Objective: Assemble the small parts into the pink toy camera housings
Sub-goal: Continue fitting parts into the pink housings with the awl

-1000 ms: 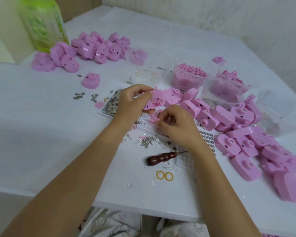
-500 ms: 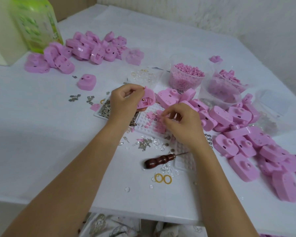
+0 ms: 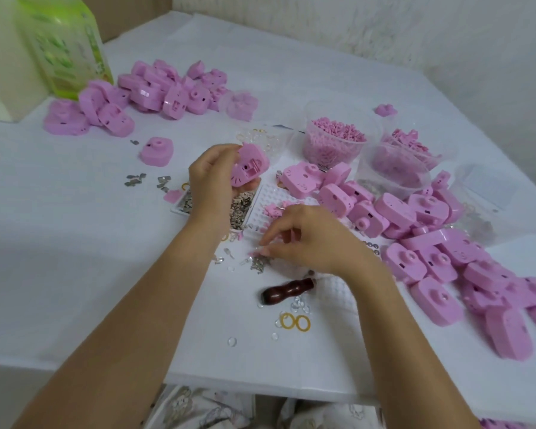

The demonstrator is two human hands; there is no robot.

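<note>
Now: my left hand (image 3: 212, 178) is raised above the tray of metal bits (image 3: 240, 209), fingers and thumb curled round one pink housing (image 3: 251, 168), which is tilted. My right hand (image 3: 310, 239) is low over the table (image 3: 75, 243), fingers curled. Thumb and forefinger tips are drawn together at the scatter of small metal parts (image 3: 260, 264) beside the white peg tray (image 3: 291, 198). I can't tell whether a part is pinched between them. The wood-handled awl (image 3: 287, 291) lies near my right wrist, with two yellow rings (image 3: 296, 322) closer to me. A heap of pink housings (image 3: 430, 230) is on my right, and a tub of pink small parts (image 3: 334, 140) sits beyond.
</note>
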